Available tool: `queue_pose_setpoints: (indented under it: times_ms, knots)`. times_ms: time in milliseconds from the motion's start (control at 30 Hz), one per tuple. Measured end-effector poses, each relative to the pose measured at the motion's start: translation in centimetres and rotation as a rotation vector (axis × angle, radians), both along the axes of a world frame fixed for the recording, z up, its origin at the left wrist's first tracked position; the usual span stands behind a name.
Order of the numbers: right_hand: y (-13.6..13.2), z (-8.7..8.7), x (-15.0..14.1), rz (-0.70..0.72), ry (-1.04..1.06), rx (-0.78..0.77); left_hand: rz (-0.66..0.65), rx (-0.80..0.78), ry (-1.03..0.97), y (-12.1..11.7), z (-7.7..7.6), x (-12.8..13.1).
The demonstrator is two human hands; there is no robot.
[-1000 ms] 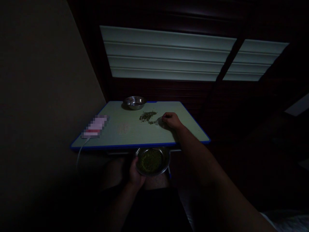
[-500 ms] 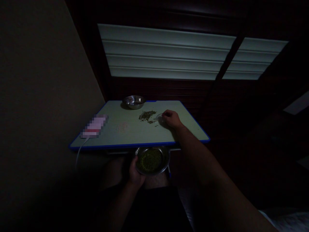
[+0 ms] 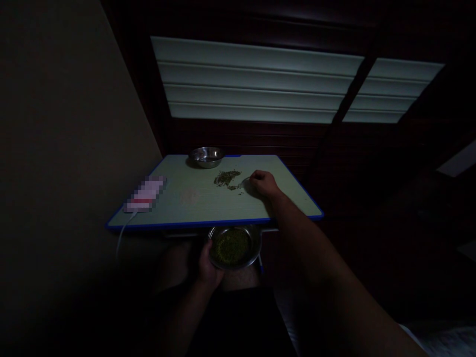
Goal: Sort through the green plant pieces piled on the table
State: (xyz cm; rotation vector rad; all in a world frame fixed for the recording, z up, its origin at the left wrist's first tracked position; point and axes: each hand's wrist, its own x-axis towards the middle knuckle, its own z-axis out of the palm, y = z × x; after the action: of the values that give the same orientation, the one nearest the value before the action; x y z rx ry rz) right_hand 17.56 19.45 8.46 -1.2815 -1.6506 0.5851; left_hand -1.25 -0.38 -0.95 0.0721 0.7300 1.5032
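My left hand [image 3: 208, 268] grips the rim of a steel bowl [image 3: 234, 246] filled with small green grains, held just below the near edge of the small table [image 3: 208, 208]. My right hand [image 3: 263, 183] rests on the table top with curled fingers on a small pale object, perhaps a spoon [image 3: 244, 181], too dim to name for sure. Its tip lies at the right edge of a loose pile of green grains [image 3: 226, 178] spread on the table.
A second steel bowl [image 3: 206, 156] stands at the table's far edge. A phone-like object [image 3: 146, 194] with a white cable [image 3: 124, 233] lies at the left. A faint pinkish patch [image 3: 189, 196] marks the table middle. A wall is left, shuttered windows behind.
Almost nothing differs; my right hand has shifted very slightly beside the grain pile and the view moved a touch. The bowl in my left hand stays put.
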Motion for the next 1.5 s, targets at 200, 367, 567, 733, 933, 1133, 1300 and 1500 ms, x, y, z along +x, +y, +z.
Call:
queue_pose_setpoints:
  times_ms: [200, 367, 567, 733, 933, 1133, 1300, 1500]
  knots:
    - [0.0, 0.0, 0.0, 0.009, 0.000, -0.026, 0.014, -0.036, 0.020, 0.0, 0.2, 0.0]
    - [-0.3, 0.3, -0.2, 0.003, 0.023, -0.044, 0.008, -0.003, 0.024, 0.0, 0.2, 0.1]
    - [-0.6, 0.5, -0.3, 0.050, 0.061, -0.078, 0.028, -0.032, 0.049, 0.1, 0.0, 0.1]
    - [-0.9, 0.8, -0.4, 0.069, 0.095, -0.108, -0.003, -0.010, 0.062, 0.1, -0.2, 0.0]
    - [-0.6, 0.4, -0.4, 0.095, 0.119, -0.127, 0.000, -0.015, 0.034, 0.1, 0.1, 0.1]
    - [-0.6, 0.4, -0.4, 0.113, 0.146, -0.142, 0.003, -0.005, 0.036, 0.0, 0.2, 0.1]
    - [-1.2, 1.0, -0.4, 0.143, 0.158, -0.206, 0.005, 0.028, 0.041, 0.0, -0.2, 0.0]
    - [-1.4, 1.3, -0.1, 0.104, 0.143, -0.239, 0.014, -0.008, 0.013, 0.2, -0.3, 0.1]
